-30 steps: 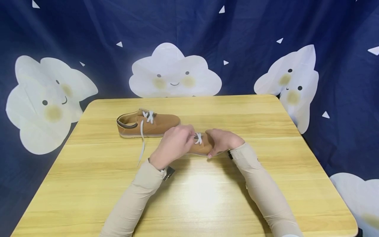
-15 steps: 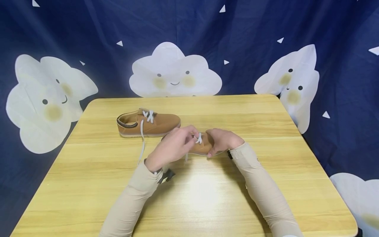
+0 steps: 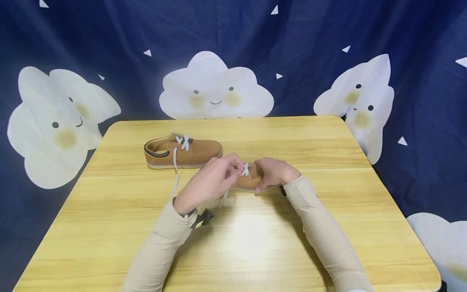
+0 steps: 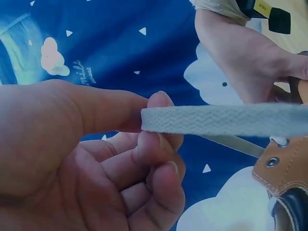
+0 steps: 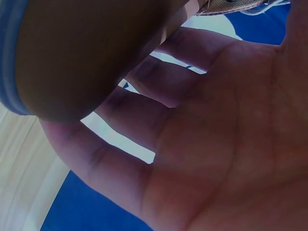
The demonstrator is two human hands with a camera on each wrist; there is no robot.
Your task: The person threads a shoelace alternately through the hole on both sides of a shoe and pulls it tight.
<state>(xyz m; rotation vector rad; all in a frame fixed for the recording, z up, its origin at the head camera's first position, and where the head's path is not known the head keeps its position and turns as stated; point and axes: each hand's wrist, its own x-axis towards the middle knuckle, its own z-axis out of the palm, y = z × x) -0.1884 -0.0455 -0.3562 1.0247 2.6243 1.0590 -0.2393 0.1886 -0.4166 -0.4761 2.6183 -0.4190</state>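
Observation:
In the head view a tan shoe (image 3: pixel 245 182) with pale laces lies at the middle of the table, partly covered by both hands. My left hand (image 3: pixel 211 178) pinches a flat pale shoelace (image 4: pixel 226 120) between thumb and fingers above the shoe's opening. Stretched across the left wrist view, the lace runs toward the eyelets (image 4: pixel 273 162). My right hand (image 3: pixel 275 172) grips the toe end, thumb on the near side and fingers around the far side. The right wrist view has the shoe's rounded toe (image 5: pixel 82 53) against those curled fingers (image 5: pixel 120 159).
A second tan shoe (image 3: pixel 206 151) stands behind and to the left, toe to the right. Its loose lace (image 3: pixel 176 174) hangs down onto the wooden table (image 3: pixel 310 142). A dark blue curtain (image 3: pixel 292 36) with cloud faces hangs behind the table.
My left hand has drawn a little to the left and turned slightly, with the lace in its pinch. A lace end has come into view beneath it. The right hand stays on the toe.

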